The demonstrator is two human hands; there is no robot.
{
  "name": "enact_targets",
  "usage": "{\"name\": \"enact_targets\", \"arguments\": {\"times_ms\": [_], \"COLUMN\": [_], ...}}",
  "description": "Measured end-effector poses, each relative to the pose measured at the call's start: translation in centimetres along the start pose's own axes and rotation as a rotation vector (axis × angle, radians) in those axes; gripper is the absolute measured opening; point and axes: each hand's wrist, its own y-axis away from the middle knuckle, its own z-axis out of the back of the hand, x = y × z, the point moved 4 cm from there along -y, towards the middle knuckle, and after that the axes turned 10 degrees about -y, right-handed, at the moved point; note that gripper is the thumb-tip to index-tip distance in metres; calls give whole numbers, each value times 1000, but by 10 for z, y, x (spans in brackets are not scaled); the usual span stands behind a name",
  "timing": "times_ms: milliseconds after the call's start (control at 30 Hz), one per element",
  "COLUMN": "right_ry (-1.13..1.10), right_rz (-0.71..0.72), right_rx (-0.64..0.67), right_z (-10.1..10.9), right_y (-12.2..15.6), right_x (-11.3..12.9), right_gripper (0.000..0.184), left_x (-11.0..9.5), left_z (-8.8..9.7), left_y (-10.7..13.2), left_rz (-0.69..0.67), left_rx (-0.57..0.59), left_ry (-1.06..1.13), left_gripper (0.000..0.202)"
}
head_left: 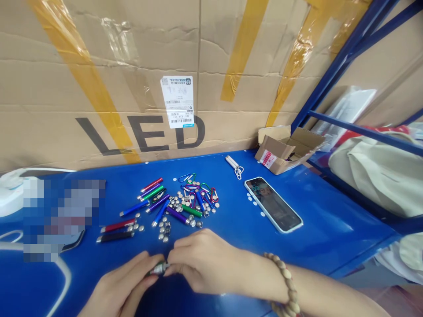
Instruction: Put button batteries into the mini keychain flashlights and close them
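My left hand (124, 284) grips a small dark flashlight tube (157, 268) with a silvery end and a pale label. At that end, the fingertips of my right hand (201, 259) are pinched together; whatever they hold is mostly hidden. Beyond both hands lie metallic tubes in several colours, among them a black tube (115, 237), a red tube (118, 225) and a purple tube (177, 215). Loose button cells (164, 231) are scattered around them. Small carabiners (206, 188) in mixed colours are heaped with more cells.
A phone (274, 204) lies on the blue table (224, 237) at right. Behind it are white tubes with clips (234, 166) and an open small carton (286, 149). A pixelated patch and a white cable (64, 275) are at left. A large cardboard box (148, 88) forms the back wall.
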Motion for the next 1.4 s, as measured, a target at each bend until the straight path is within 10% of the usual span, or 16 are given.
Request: {"name": "enact_targets", "arguments": {"times_ms": [667,1033,1400], "right_ry": [-753,68,-443], "right_rz": [-381,130,-147], "right_rx": [65,-20,-32], "right_z": [-17,-15,-24], "right_y": [-5,-1,2], "right_x": [-18,-7,-2], "right_gripper": [30,38,24], "left_x": [11,4,-11], "left_z": [-12,-10,8], "left_y": [12,18,23], "left_rz": [81,24,-99], "left_rx": [225,174,18], "left_ry": [149,115,-197], "left_gripper": [23,20,30]}}
